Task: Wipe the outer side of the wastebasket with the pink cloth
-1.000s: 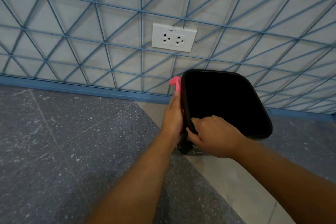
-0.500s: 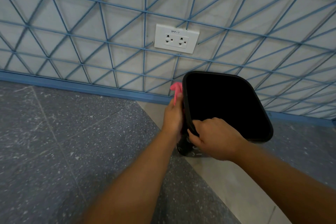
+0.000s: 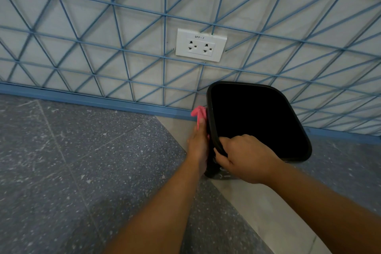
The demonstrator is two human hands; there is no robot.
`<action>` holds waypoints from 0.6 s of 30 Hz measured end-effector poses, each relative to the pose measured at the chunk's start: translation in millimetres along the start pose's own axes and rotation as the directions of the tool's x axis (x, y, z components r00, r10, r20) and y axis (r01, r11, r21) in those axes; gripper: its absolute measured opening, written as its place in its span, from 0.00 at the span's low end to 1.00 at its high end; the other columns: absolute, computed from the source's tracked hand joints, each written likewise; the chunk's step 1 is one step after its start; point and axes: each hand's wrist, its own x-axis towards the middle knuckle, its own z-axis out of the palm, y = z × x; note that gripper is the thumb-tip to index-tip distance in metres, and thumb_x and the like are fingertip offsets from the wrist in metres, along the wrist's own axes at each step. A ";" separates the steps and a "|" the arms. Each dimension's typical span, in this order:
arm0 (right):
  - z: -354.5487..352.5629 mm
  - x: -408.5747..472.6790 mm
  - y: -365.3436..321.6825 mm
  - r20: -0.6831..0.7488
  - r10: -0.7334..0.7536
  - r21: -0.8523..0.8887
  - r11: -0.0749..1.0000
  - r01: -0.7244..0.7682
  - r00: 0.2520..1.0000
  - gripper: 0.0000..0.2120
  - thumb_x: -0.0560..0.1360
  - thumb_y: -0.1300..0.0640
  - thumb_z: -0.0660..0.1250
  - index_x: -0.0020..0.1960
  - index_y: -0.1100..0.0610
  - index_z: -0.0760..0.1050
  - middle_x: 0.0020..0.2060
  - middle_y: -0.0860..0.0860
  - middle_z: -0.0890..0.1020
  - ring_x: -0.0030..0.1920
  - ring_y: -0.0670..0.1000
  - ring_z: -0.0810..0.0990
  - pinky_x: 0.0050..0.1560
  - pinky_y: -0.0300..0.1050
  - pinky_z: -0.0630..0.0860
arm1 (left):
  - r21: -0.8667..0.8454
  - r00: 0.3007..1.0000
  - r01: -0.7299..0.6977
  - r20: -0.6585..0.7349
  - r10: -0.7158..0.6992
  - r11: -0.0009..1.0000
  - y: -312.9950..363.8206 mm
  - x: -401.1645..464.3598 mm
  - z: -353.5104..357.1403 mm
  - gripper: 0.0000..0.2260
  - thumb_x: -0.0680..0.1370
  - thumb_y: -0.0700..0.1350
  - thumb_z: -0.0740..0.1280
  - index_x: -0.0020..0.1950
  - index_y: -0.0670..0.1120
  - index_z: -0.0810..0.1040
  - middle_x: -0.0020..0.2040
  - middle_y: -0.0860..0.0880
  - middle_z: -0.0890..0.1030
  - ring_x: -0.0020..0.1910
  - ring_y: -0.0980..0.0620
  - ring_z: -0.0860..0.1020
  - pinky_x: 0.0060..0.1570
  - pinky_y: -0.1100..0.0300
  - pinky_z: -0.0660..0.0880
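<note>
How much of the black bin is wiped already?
Hard to tell: no clean or dirty patches show. Right now the left hand presses a pink cloth against the black bin's outer side, while the right hand grips its rim. The other sides are hidden.

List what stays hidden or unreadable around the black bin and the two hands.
Head view only:
- Inside of the black plastic bin: pure dark, contents unreadable.
- Pink cloth: mostly hidden between the left hand and the bin's side.
- Right hand fingers: tips curl over the rim, out of sight.
- Bin base: covered by both hands.

Matt black plastic bin [image 3: 296,151], pink cloth [image 3: 198,114]
</note>
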 end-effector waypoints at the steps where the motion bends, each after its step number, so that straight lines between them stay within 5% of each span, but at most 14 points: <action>1: -0.3 0.8 -0.3 -0.001 -0.001 0.002 1.000 0.001 1.000 0.12 0.80 0.44 0.54 0.45 0.51 0.66 0.37 0.51 0.78 0.36 0.52 0.76 0.40 0.48 0.73 | -0.013 1.000 0.027 -0.013 -0.027 1.000 1.4 2.1 1.3 0.28 0.86 0.67 0.59 0.79 0.54 0.78 0.75 0.45 0.82 0.75 0.46 0.80 0.81 0.45 0.72; 4: -0.3 1.6 -0.5 -0.009 -0.004 -0.012 1.000 0.004 1.000 0.12 0.79 0.44 0.54 0.44 0.51 0.65 0.37 0.51 0.78 0.37 0.53 0.77 0.39 0.48 0.71 | 0.081 0.997 -0.048 -0.055 0.052 0.996 -1.8 -7.4 3.1 0.20 0.88 0.62 0.58 0.79 0.63 0.75 0.78 0.48 0.79 0.78 0.48 0.77 0.83 0.46 0.70; 6: -0.2 0.2 -0.3 -0.009 0.005 -0.013 1.000 -0.006 1.000 0.13 0.79 0.44 0.54 0.45 0.52 0.68 0.38 0.51 0.79 0.37 0.53 0.77 0.41 0.49 0.74 | 0.085 0.998 -0.055 -0.023 0.058 0.995 -5.8 -6.3 0.6 0.21 0.89 0.60 0.56 0.82 0.61 0.72 0.80 0.47 0.77 0.80 0.48 0.75 0.84 0.45 0.67; 9: -1.7 2.1 -0.7 0.004 0.012 0.003 1.000 -0.012 1.000 0.14 0.79 0.45 0.54 0.46 0.53 0.70 0.37 0.52 0.79 0.36 0.53 0.77 0.43 0.52 0.76 | 0.000 0.996 0.085 0.010 -0.085 0.996 10.1 4.7 2.1 0.31 0.83 0.71 0.59 0.77 0.54 0.80 0.72 0.44 0.84 0.72 0.45 0.82 0.80 0.44 0.74; 13: -2.2 3.1 -0.6 0.003 0.006 0.002 1.000 -0.006 1.000 0.12 0.80 0.46 0.55 0.43 0.51 0.67 0.34 0.50 0.75 0.33 0.50 0.74 0.39 0.48 0.74 | 0.116 0.999 -0.024 -0.039 0.029 0.993 6.9 5.5 4.1 0.25 0.85 0.68 0.61 0.78 0.59 0.78 0.72 0.45 0.83 0.73 0.46 0.81 0.78 0.44 0.75; 18: -4.0 1.7 -1.6 0.021 0.013 -0.008 1.000 -0.013 1.000 0.13 0.80 0.45 0.54 0.46 0.53 0.70 0.35 0.50 0.77 0.33 0.50 0.76 0.41 0.50 0.76 | 0.000 0.999 0.053 -0.005 -0.053 0.999 15.3 16.0 3.3 0.26 0.85 0.68 0.61 0.80 0.59 0.75 0.75 0.46 0.82 0.73 0.46 0.81 0.79 0.45 0.75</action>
